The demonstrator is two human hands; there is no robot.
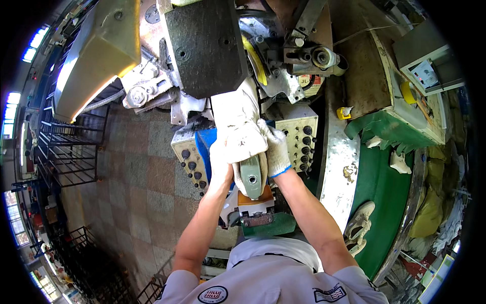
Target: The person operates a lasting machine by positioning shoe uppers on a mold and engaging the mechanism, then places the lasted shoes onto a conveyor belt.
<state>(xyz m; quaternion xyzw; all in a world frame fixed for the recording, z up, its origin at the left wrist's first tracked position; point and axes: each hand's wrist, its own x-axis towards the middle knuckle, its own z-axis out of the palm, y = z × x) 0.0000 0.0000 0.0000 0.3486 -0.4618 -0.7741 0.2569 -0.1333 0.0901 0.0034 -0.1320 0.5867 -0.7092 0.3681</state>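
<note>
Head view, white shoe (245,142) on green foot mold (250,177) is clasped between gloved left hand (219,158) and gloved right hand (278,152), its far end is seen near black machine block (205,48).

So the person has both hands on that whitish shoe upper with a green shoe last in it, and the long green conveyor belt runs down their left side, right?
Not quite: the head view shows the green conveyor belt on the person's right side. The left hand and right hand are indeed on the whitish shoe upper with the green shoe last.
</note>
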